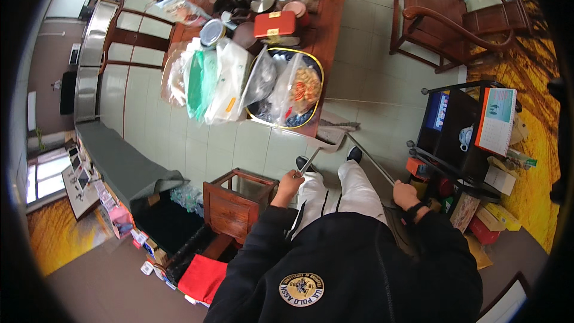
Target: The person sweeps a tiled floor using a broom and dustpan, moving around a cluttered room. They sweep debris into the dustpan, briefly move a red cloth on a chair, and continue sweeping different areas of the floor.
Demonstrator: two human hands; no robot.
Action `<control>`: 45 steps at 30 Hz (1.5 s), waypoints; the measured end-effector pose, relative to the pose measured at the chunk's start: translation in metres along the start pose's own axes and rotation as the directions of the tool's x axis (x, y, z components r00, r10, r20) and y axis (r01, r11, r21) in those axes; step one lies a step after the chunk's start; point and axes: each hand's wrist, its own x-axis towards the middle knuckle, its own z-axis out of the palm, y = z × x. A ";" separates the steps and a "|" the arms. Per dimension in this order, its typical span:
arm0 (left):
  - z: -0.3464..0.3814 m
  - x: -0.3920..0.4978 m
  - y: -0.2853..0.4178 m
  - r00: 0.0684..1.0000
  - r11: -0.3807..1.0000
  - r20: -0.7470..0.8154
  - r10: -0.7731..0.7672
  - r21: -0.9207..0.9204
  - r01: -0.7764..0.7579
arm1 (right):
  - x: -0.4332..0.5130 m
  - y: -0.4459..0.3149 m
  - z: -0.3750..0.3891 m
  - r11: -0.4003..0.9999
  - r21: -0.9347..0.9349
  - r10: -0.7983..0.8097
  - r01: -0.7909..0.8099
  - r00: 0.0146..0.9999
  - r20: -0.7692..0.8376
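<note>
My left hand [288, 187] grips a thin metal handle [310, 161] that slants down toward the floor ahead of my feet. A longer metal handle [371, 159] runs from my right hand [406, 195], closed around its upper end. Both handles lead down to a beige dustpan [331, 144] and a grey broom head [341, 124], close together beside the table corner. Which handle joins which piece, I cannot tell. The table edge partly covers the dustpan. My black shoes [354, 154] stand just behind it.
A wooden table [334, 13] ahead bears a yellow-rimmed tray [321, 65], plastic bags [231, 76], a red box [274, 24] and teaware. A wooden stool [233, 204] stands left. A black cart [453, 132] and an armchair [441, 22] are right.
</note>
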 end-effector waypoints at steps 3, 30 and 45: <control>-0.010 -0.003 -0.010 1.000 0.999 -0.006 0.021 0.042 -0.020 | -0.031 0.011 -0.010 0.997 -0.072 -0.041 0.041 0.999 0.009; -0.404 -0.059 -0.186 0.990 0.994 -0.139 -0.030 -0.108 0.015 | 0.066 -0.320 0.060 0.918 0.252 0.164 -0.305 0.873 0.459; -0.594 0.085 -0.133 0.982 0.997 -0.171 -0.080 -0.022 0.077 | 0.120 -0.482 -0.017 0.889 0.392 0.077 -0.236 0.921 0.381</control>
